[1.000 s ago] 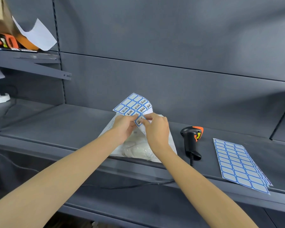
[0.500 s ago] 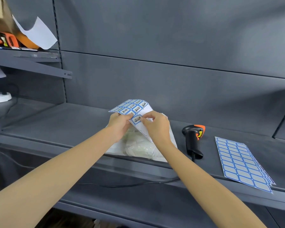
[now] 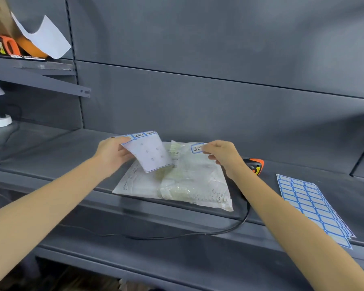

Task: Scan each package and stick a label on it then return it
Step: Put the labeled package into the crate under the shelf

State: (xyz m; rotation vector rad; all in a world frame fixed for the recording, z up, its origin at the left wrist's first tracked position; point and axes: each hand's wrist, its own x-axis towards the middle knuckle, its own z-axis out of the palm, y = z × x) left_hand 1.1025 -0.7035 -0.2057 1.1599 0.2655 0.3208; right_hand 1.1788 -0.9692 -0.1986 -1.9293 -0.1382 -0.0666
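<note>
A label (image 3: 197,148) has been peeled off the label sheet (image 3: 148,153) and is now pinched by the right hand (image 3: 223,155), which has been moved away to the right, above the far edge of the package (image 3: 177,181). The sheet, held by the left hand (image 3: 114,153), has been drawn left and tilted so that its mostly stripped part is shown.

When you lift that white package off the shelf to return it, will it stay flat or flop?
Probably flop: the white package is a thin, wrinkled plastic bag with a soft lump inside. It looks light for its size. The film may be slippery, so grip an edge firmly. Its front edge already overhangs the shelf lip.
</note>
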